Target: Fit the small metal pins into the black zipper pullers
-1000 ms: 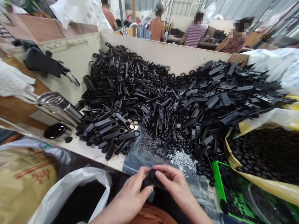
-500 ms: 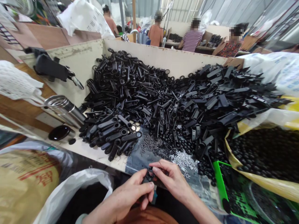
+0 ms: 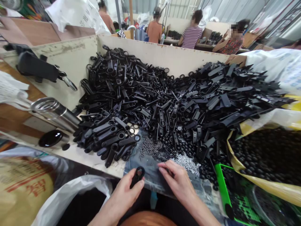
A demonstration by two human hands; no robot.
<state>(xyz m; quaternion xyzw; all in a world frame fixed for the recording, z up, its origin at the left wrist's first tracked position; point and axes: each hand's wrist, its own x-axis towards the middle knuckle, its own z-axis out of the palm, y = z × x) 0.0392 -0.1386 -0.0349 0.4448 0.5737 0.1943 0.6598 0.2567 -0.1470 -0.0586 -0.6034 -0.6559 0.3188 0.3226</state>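
Between the thumb and fingers of my left hand (image 3: 127, 194) is a black plastic part (image 3: 138, 174), its round end with a brownish centre facing up. My right hand (image 3: 176, 180) is a short way to the right, fingers curled in a pinch; something small and dark shows there, too unclear to name. Just beyond it lies a heap of silver screws (image 3: 187, 163). Small dark screws (image 3: 150, 147) are scattered farther left on the dark mat (image 3: 150, 168). A large pile of similar black plastic parts (image 3: 141, 91) fills the bench behind.
A steel flask (image 3: 57, 114) and dark round lid (image 3: 50, 138) stand left. White sacks (image 3: 70, 196) line the near left edge. At right are a green basket (image 3: 223, 185) and a yellow-edged bag of small black pieces (image 3: 265, 153). Several people work beyond the low wall (image 3: 183, 58).
My hands have come apart from around the black part. The left now holds it alone, farther left, and the right has moved slightly right. The view has shifted a little.
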